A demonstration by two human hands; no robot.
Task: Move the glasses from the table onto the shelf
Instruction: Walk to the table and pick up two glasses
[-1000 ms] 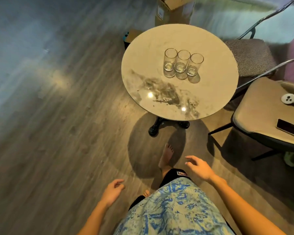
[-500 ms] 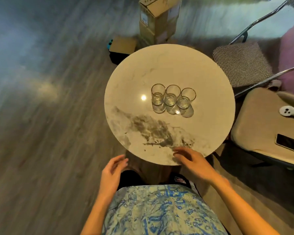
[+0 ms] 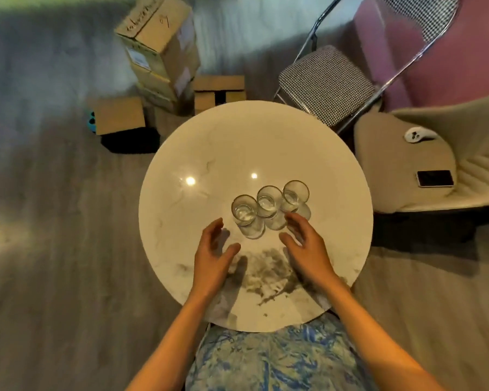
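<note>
Three clear drinking glasses are standing upright in a tight row on the round marble-patterned table (image 3: 308, 153), rims apparently touching or very nearly so: the left glass (image 3: 244, 213), the middle glass (image 3: 268, 205) and the right glass (image 3: 295, 195). None is being held and none is lifted, so the transfer is judged not yet begun; all three are remaining to be carried. No shelf is showing in this view, so the destination cannot be confirmed. The left hand (image 3: 213, 256) is hovering over the tabletop just beside the left glass, fingers spread wide and empty, thumb apart from the palm. The right hand (image 3: 305, 246) is reaching in from the other side, likewise spread and empty, its fingertips (image 3: 290, 217) lying just in front of the right glass; contact cannot be told. Both hands are bracketing the row, which suggests a two-handed pickup is being prepared. Cardboard boxes (image 3: 158, 43) and a checked folding chair (image 3: 328, 80) are standing beyond the table.
</note>
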